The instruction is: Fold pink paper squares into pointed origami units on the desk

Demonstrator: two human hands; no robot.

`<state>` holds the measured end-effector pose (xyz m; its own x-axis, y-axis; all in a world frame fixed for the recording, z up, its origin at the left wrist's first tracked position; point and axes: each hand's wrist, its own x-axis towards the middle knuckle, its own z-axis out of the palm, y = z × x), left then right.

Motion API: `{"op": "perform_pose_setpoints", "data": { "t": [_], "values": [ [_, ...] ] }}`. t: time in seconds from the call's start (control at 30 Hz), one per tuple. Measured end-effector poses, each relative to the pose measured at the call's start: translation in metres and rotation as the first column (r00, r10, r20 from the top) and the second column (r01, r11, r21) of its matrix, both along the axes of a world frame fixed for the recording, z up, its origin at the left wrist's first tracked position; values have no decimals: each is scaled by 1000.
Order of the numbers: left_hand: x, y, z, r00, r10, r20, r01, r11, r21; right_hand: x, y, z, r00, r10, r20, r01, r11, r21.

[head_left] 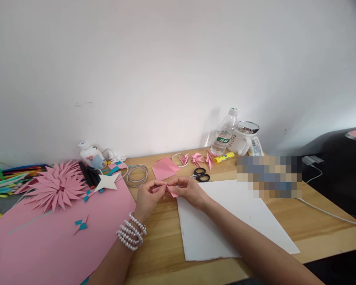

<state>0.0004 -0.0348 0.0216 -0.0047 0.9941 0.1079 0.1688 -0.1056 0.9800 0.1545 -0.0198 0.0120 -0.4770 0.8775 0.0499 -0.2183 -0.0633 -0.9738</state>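
A small folded piece of pink paper (173,191) is pinched between both hands, held above the wooden table. My left hand (150,197) grips its left side, with a pearl bracelet wound round the wrist. On its right side, my right hand (191,192) has thumb and fingers closed on the paper. The fingers hide part of the folds. Just behind the hands lie a flat pink paper square (165,168) and black-handled scissors (202,175). Several folded pink paper pieces (197,158) sit farther back, beside a yellow glue stick (224,157).
A white board (219,229) lies under my right forearm. Pink sheet (47,245) on the left bears a spiky pink paper flower (59,186) and a white paper star (107,181). A water bottle (224,134) and white mug (240,140) stand by the wall. A coiled cable (137,175) lies behind.
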Motion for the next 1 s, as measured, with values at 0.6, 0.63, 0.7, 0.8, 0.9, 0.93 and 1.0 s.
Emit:
{"op": "perform_pose_setpoints", "data": {
  "t": [0.6, 0.63, 0.7, 0.8, 0.9, 0.93, 1.0],
  "values": [
    [1, -2, 4, 987, -81, 141, 96, 990, -99, 5, 7, -9, 999, 22, -24, -24, 995, -93],
    [1, -2, 4, 986, -85, 144, 101, 989, -105, 6, 7, -10, 1000, 17, -22, -19, 995, -102],
    [2, -3, 4, 985, -86, 149, 103, 989, -109, 7, 7, -11, 1000, 15, -22, -17, 995, -101],
    [2, -3, 5, 986, -78, 148, 94, 990, -108, 7, 6, -7, 999, 33, -39, -36, 996, -82],
    [2, -3, 4, 988, -75, 132, 90, 990, -110, 6, 4, -3, 999, 29, -25, -30, 998, -49],
    [2, -3, 4, 989, -77, 127, 91, 990, -104, 5, 3, -3, 1000, 23, -11, -23, 999, -30],
    [2, -3, 4, 990, -79, 118, 89, 992, -87, 4, 3, -2, 1000, 3, 23, -3, 1000, 16]
  ]
}}
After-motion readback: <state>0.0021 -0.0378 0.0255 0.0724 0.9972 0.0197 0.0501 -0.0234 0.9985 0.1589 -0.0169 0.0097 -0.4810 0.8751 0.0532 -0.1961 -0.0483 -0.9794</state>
